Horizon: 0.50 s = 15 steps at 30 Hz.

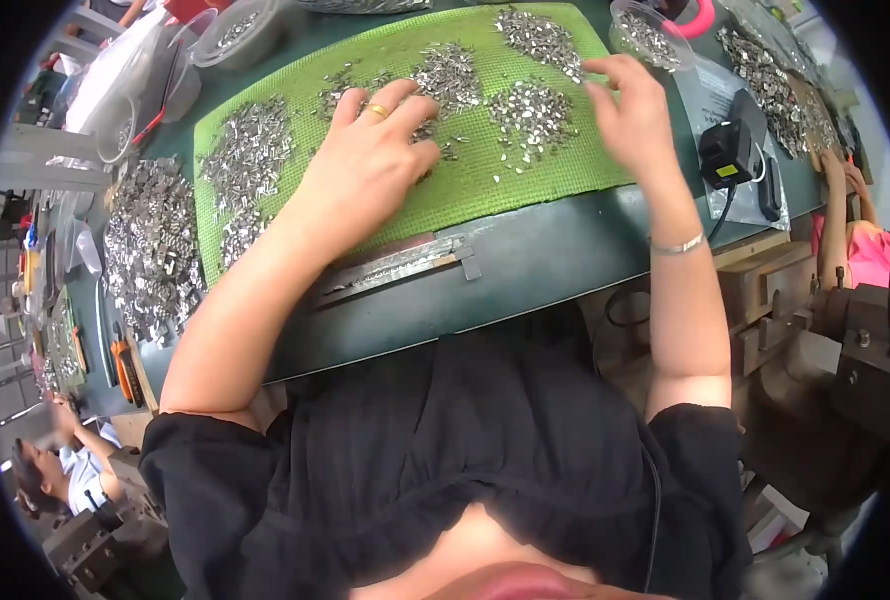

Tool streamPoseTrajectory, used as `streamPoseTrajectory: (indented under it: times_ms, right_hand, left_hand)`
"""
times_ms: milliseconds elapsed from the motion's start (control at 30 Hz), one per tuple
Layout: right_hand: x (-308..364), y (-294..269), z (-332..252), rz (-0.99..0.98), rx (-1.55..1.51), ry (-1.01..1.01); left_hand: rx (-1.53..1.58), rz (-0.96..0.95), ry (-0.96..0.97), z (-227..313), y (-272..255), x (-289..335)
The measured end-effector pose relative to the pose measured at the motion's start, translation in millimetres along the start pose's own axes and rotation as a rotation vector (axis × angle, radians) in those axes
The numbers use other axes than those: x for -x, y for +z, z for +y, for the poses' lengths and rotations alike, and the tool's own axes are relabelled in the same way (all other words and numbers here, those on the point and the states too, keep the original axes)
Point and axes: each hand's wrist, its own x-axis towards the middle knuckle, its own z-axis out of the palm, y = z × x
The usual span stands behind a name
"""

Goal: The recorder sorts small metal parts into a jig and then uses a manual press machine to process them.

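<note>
A green textured mat [435,210] carries several separate piles of tiny silvery metal parts. Over its middle, my left hand [380,150], with a gold ring, curls its fingers down beside the central pile [447,75]. Its thumb and forefinger are bent close together, and what they hold, if anything, is hidden. My right hand [633,120] rests at the mat's right edge, its thumb and forefinger apart beside the upper right pile [540,38]. Nothing shows between them. Just left of that hand lies a looser pile of shiny bits [532,115].
A narrow metal strip tool [400,268] lies along the table's near edge. Larger metal parts [150,235] heap at left, near orange-handled pliers [125,365]. Plastic tubs [235,35] stand behind. At right are a black adapter [727,152] and another person's hands [840,175].
</note>
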Motion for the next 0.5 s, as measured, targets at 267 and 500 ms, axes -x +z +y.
streamPoseTrajectory:
  times_ms: [267, 500]
  right_hand:
    - [-15, 16, 20, -0.175, 0.277, 0.111]
    - [-21, 24, 25, -0.09, 0.283, 0.002]
  left_hand:
    - [0.239, 0.094, -0.185, 2, -7, 29]
    - [0.722, 0.069, -0.416, 42, -19, 62]
